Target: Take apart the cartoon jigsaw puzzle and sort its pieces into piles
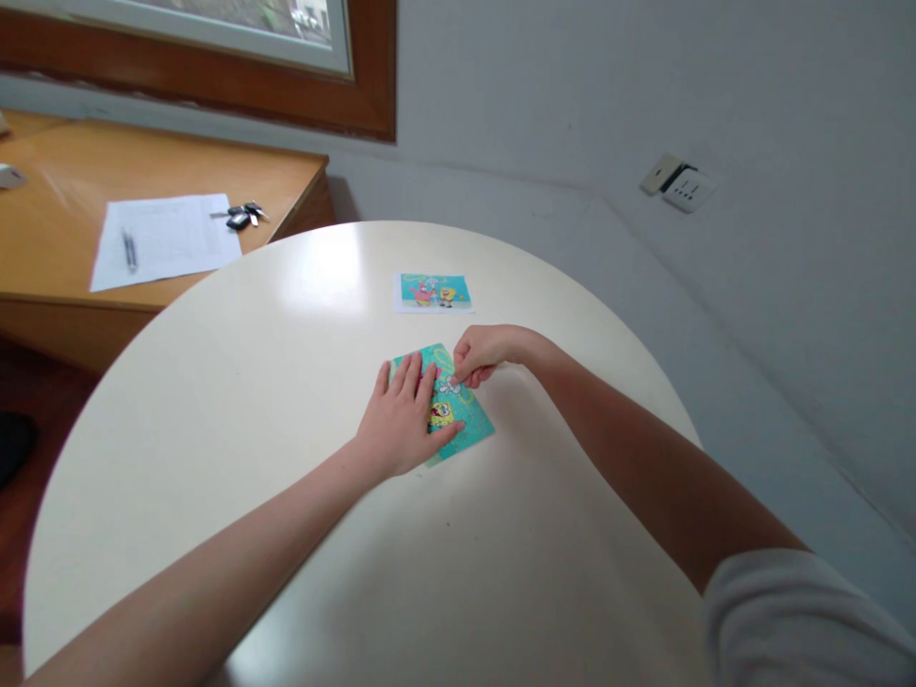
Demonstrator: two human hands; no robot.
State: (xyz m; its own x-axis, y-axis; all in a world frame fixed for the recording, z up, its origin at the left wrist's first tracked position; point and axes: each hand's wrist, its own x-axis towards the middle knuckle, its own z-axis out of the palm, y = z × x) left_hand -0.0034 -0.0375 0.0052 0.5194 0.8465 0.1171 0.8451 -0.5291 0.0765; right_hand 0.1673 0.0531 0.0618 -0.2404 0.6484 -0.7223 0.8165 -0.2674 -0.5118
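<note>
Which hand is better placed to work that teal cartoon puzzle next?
Probably the right hand: its fingers pinch at the teal cartoon puzzle; the left hand lies flat, pinning it.

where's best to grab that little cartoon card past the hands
The cartoon card lies flat and alone on the table, so probably take its near long edge from the person's side, lifting it with a fingertip, then pinching. The right hand, pinching at the teal puzzle, is closest.

Office: wooden desk [64, 229] with paperwork [166, 239].
</note>
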